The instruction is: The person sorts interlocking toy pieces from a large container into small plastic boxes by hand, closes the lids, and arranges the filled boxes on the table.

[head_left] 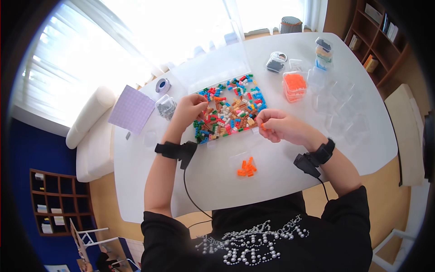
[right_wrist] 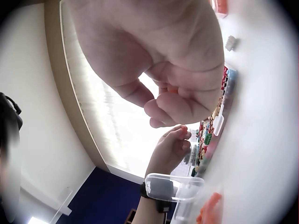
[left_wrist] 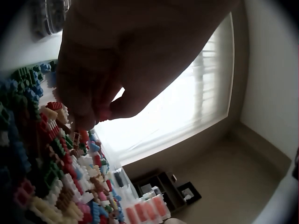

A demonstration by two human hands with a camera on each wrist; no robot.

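Note:
My left hand [head_left: 188, 113] is over the left part of a clear box of mixed toy bricks [head_left: 231, 113]. Its thumb and fingertips pinch a small orange-red piece [left_wrist: 103, 113], dark in the left wrist view. At the box's right front corner, my right hand [head_left: 284, 127] has curled fingers around an orange piece [head_left: 263, 126]; in the right wrist view only a sliver of orange [right_wrist: 172, 88] shows between the fingers. Several orange pieces [head_left: 247, 167] lie in a clear container near the table's front edge, between the forearms.
On the white table [head_left: 217, 190], stacked tubs of orange pieces [head_left: 295, 86], small lidded tubs [head_left: 323, 53] and clear empty containers [head_left: 340, 109] stand at right. A grey-filled tub [head_left: 166, 107], a tape roll [head_left: 162, 85] and a purple sheet [head_left: 131, 108] are at left.

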